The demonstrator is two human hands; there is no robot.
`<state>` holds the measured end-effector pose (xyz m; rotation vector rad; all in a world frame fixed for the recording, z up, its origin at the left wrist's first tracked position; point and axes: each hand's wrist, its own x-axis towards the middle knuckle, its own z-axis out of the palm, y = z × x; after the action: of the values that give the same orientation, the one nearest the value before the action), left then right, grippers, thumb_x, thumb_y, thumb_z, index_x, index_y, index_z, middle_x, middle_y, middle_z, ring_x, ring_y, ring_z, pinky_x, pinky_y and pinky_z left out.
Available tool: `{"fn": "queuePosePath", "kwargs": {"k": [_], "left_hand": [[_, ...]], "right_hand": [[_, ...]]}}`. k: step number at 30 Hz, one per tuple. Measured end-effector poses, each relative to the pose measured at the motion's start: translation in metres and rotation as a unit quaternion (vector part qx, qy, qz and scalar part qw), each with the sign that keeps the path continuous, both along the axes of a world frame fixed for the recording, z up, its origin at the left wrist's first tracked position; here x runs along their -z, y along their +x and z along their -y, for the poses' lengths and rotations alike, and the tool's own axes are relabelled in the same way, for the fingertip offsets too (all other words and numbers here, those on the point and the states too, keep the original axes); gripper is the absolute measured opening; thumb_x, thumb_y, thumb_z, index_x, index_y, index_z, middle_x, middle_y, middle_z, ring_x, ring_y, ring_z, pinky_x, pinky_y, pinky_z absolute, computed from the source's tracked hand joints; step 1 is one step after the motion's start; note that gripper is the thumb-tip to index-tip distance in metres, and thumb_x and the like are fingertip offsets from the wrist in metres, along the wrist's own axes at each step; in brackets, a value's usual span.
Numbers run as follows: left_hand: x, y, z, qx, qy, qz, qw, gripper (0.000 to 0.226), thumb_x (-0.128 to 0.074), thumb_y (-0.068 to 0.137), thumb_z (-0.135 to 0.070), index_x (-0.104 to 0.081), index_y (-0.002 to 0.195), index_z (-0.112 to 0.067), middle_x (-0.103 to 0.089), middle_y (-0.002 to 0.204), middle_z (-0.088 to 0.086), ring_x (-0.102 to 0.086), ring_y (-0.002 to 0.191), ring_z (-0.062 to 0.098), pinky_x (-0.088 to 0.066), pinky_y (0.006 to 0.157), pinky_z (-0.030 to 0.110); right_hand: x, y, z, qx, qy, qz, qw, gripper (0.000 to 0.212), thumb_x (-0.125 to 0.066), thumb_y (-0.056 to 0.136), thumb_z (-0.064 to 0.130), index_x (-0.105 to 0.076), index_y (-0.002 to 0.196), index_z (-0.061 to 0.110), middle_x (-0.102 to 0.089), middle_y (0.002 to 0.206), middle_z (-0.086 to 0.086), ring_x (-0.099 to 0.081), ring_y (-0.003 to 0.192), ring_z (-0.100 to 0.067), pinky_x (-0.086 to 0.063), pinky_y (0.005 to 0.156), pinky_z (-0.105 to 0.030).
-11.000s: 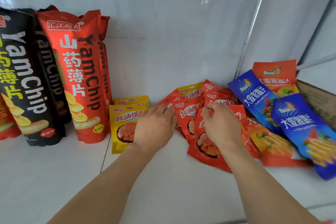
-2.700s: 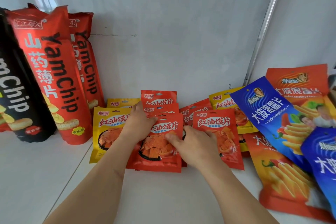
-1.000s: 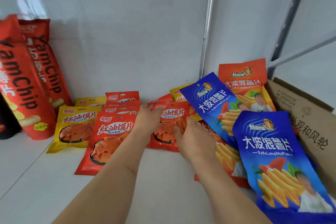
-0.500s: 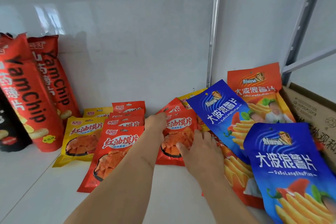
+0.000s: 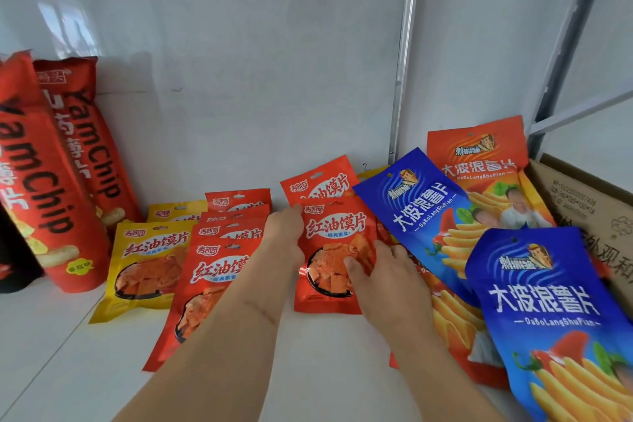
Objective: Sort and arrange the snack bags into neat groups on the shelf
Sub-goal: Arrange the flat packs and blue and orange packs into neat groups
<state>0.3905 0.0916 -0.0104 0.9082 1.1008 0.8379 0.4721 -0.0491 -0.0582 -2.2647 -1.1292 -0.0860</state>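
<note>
Your left hand (image 5: 284, 233) and right hand (image 5: 383, 271) both grip one flat, glossy red pouch (image 5: 334, 250) lying on the smooth white shelf (image 5: 68, 370): left fingers curl round its upper left edge, while your right thumb presses its printed window and the other right fingers tuck behind its right edge. Just left lies an overlapping row of matching red pouches (image 5: 212, 284), beside yellow pouches (image 5: 147, 260) (same rectangular shape). Tall, crinkled red YamChip bags (image 5: 51, 188) stand at far left; slick blue chip bags (image 5: 548, 301) and an orange chip bag (image 5: 479, 161) fan out right, by a cardboard box (image 5: 589, 209).
</note>
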Motion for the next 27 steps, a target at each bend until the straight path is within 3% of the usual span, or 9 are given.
{"fn": "queuePosePath", "kwargs": {"k": [4,8,10,14,22,27], "left_hand": [[0.003,-0.009,-0.006,0.019,0.104,-0.052,0.993,0.021,-0.048,0.104,-0.038,-0.060,0.096,-0.024,-0.073,0.109,0.007,-0.072,0.098,0.026,-0.058,0.093,0.049],[0.001,-0.025,0.000,0.032,0.167,-0.051,0.984,0.030,-0.044,0.106,-0.040,-0.060,0.122,-0.021,-0.074,0.108,0.000,-0.073,0.097,0.021,-0.060,0.090,0.047],[0.003,-0.033,0.004,0.043,0.151,-0.014,0.988,0.032,-0.044,0.106,-0.042,-0.060,0.126,-0.022,-0.076,0.106,-0.001,-0.075,0.096,0.021,-0.060,0.090,0.047],[0.003,-0.046,0.014,0.072,0.121,0.047,0.989,0.027,-0.051,0.104,-0.041,-0.067,0.113,-0.021,-0.080,0.096,0.000,-0.077,0.089,0.022,-0.061,0.087,0.045],[0.010,-0.063,0.021,0.113,0.114,0.069,0.985,0.024,-0.064,0.098,-0.029,-0.071,0.110,-0.011,-0.079,0.099,0.009,-0.077,0.090,0.027,-0.060,0.086,0.045],[0.016,-0.068,0.017,0.084,0.113,0.071,0.988,0.019,-0.061,0.100,-0.031,-0.072,0.106,-0.017,-0.079,0.096,0.007,-0.077,0.091,0.029,-0.058,0.090,0.052]], "right_hand": [[-0.001,-0.001,0.002,-0.015,0.004,0.011,1.000,0.064,-0.041,0.095,0.061,-0.039,0.144,0.021,-0.045,0.137,0.000,-0.044,0.129,-0.017,-0.042,0.099,-0.032],[-0.003,-0.003,0.003,-0.040,0.013,0.010,0.999,0.062,-0.042,0.095,0.059,-0.040,0.145,0.021,-0.046,0.134,0.001,-0.045,0.126,-0.017,-0.042,0.097,-0.029],[-0.003,-0.005,0.004,-0.051,0.013,0.010,0.999,0.063,-0.043,0.095,0.059,-0.040,0.145,0.021,-0.045,0.133,0.002,-0.045,0.125,-0.016,-0.041,0.098,-0.028],[-0.004,-0.010,0.005,-0.071,0.006,0.009,0.997,0.064,-0.042,0.094,0.061,-0.037,0.146,0.024,-0.043,0.132,0.003,-0.044,0.125,-0.016,-0.040,0.100,-0.029],[0.000,-0.019,0.000,-0.095,0.010,0.000,0.995,0.068,-0.044,0.093,0.062,-0.036,0.147,0.022,-0.041,0.132,0.003,-0.043,0.126,-0.016,-0.042,0.101,-0.031],[0.004,-0.028,-0.001,-0.110,0.028,-0.017,0.993,0.068,-0.043,0.093,0.063,-0.034,0.149,0.024,-0.040,0.139,0.005,-0.039,0.132,-0.014,-0.039,0.105,-0.030]]}}
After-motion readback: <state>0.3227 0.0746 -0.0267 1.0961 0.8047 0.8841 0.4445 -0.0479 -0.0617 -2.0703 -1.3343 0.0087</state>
